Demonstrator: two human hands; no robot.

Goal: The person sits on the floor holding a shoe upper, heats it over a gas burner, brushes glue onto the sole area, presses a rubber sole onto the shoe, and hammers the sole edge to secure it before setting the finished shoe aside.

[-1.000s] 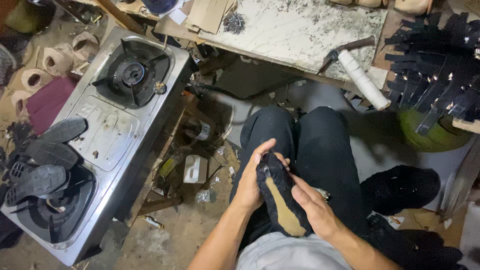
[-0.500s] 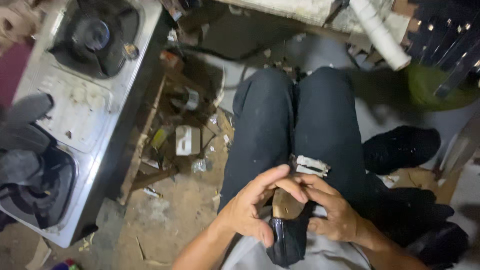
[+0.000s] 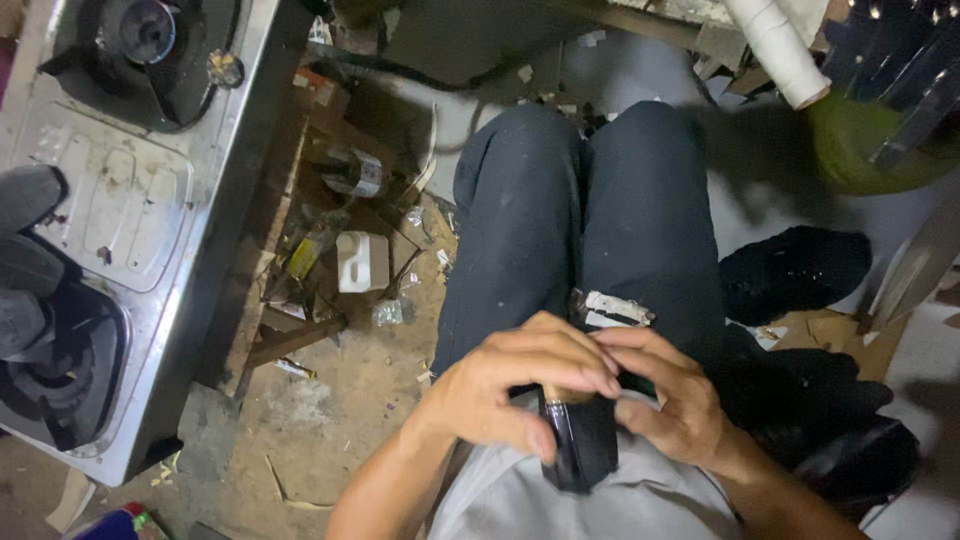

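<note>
I sit with my knees in dark trousers [image 3: 580, 220] pointing away. Both hands hold a black shoe piece [image 3: 583, 445] with a tan inner face, close over my lap. My left hand [image 3: 510, 385] wraps over its top, fingers curled across it. On the other side my right hand [image 3: 665, 395] grips it, fingertips meeting those of the left. Most of the tan part is hidden under my fingers.
A steel two-burner gas stove [image 3: 140, 210] stands at the left, with dark shoe soles [image 3: 25, 260] lying on it. Scraps, a small white box [image 3: 361, 262] and a can litter the dirt floor. A white roll [image 3: 778, 45] and a green tub [image 3: 870, 140] are upper right; black shoe pieces [image 3: 795, 275] lie at the right.
The view has tilted down and nearer. The shoe piece came in toward my body, and both hands closed over it, covering the tan inner face that showed before.
</note>
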